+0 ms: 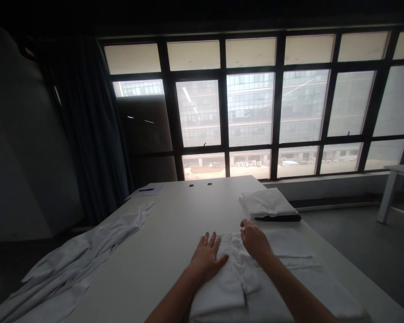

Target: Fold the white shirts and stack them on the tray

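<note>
A white garment (pixel 218 294) lies partly folded on the near right of the white table, its fabric wrinkled through the middle. My left hand (pixel 207 259) rests flat on its left part, with the fingers spread. Over the far edge of the garment, my right hand (pixel 255 240) is closed, fingers curled in. Whether any fabric is between those fingertips I cannot make out. The right part of the garment (pixel 289 244) spreads flat under and beyond my right forearm.
A folded white stack (pixel 267 202) with a black layer beneath sits at the table's right edge. Loose white fabric (pixel 97 242) drapes along the left edge. A pen (pixel 146 189) lies on paper at the far left of the table (pixel 175 224). Windows stand behind.
</note>
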`<state>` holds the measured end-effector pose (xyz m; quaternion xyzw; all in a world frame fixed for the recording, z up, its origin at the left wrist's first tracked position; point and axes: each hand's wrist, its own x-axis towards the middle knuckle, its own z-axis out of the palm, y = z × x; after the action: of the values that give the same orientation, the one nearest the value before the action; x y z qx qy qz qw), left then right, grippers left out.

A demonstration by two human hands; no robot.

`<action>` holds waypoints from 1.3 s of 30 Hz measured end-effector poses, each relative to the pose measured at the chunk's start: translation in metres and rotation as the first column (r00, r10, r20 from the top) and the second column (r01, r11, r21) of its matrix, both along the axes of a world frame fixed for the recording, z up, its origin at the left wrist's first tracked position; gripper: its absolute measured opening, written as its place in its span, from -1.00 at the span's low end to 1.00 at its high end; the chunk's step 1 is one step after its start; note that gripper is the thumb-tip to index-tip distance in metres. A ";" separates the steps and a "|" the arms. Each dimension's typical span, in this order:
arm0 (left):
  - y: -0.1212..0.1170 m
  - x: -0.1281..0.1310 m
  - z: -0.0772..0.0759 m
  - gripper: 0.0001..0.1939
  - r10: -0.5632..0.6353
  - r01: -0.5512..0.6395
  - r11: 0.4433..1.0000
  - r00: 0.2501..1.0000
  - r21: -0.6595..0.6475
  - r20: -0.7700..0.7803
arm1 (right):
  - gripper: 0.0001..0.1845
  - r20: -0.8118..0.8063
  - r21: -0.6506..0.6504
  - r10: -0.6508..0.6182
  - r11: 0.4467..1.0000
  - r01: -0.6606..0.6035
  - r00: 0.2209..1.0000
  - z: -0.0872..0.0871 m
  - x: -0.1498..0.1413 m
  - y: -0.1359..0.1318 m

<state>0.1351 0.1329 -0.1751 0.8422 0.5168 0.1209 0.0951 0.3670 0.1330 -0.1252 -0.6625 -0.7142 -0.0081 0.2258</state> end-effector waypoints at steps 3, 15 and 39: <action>0.014 -0.025 0.003 -0.32 0.033 -0.041 0.996 0.995 0.082 0.098 | -0.81 -0.036 -0.011 0.076 0.997 -0.076 0.996 0.002 -0.006 -0.008; -0.094 -0.088 0.021 -0.65 -0.135 0.093 0.979 0.961 0.180 0.240 | -0.44 -0.130 -0.188 0.692 0.686 -0.703 0.710 0.007 -0.047 -0.070; -0.111 -0.064 0.058 -0.78 -0.265 0.244 0.959 0.953 -0.147 -0.149 | -0.77 0.249 -0.374 0.745 0.663 -0.648 0.618 -0.013 -0.063 -0.084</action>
<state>0.0715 0.0222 -0.1169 0.9012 0.4166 0.0034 0.1197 0.3038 0.0493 -0.1380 -0.3374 -0.9403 0.0411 -0.0174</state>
